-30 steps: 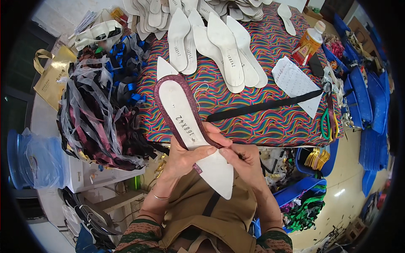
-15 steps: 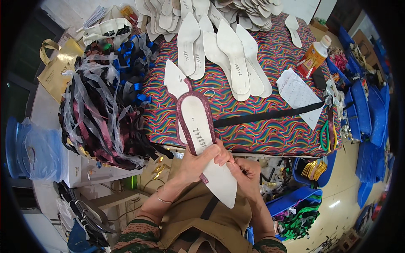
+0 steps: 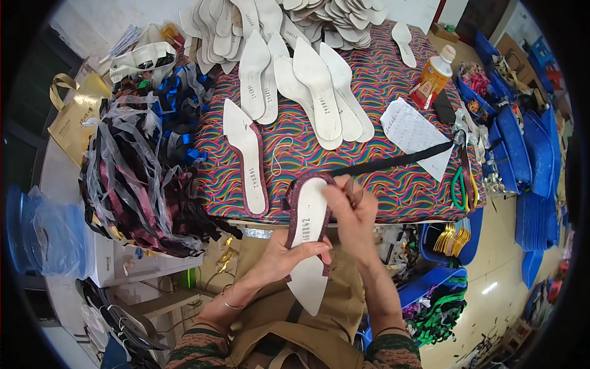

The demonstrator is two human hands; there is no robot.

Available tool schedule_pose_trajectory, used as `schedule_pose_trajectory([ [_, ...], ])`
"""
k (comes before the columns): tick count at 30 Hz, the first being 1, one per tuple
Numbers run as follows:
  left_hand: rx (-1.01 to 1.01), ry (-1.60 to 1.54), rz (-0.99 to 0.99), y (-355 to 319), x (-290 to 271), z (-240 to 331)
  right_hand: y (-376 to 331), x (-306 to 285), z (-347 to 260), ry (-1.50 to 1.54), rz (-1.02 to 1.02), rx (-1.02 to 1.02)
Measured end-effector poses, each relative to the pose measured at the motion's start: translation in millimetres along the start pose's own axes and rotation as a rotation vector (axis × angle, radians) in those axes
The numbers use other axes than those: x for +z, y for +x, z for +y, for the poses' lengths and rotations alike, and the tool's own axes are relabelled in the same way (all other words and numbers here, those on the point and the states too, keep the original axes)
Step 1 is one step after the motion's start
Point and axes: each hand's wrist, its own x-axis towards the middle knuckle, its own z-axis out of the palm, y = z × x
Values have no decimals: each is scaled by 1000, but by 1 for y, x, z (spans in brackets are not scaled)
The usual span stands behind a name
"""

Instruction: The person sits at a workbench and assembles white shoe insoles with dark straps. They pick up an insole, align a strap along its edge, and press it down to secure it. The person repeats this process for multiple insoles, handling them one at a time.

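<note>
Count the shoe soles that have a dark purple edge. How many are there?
2. One purple-edged sole lies on the striped cloth. The other is held by the left hand, with the right hand at its edge. More may hide in the pile.

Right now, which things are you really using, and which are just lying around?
In use:
white pointed shoe insole with maroon edging, in the left hand
small dark tool, in the right hand

Lying about:
second maroon-edged insole
plain white insoles
orange glue bottle
black strap
</note>
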Motion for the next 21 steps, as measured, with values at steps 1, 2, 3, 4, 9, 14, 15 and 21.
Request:
schedule_pose_trajectory([
  [1, -4, -8, 5, 1, -1, 0, -8, 2, 3, 52, 28, 15],
  [2, -7, -17, 9, 1, -2, -1, -14, 6, 5, 105, 56, 29],
  [3, -22, -11, 0, 1, -3, -2, -16, 7, 6, 157, 82, 41],
  [4, -36, -6, -10, 1, -4, -3, -16, 4, 2, 173, 61, 94],
  [9, -7, 56, -53, 2, -7, -18, 9, -20, -13, -44, -114, 40],
  [14, -11, 108, 21, 0, -7, -14, 2, -17, 4, 452, -95, 169],
  [15, -18, 71, -26, 2, -8, -13, -4, -16, 13, 557, -103, 179],
  [21, -94, -350, -359, 24, -5, -4, 3, 7, 29, 715, 62, 406],
])
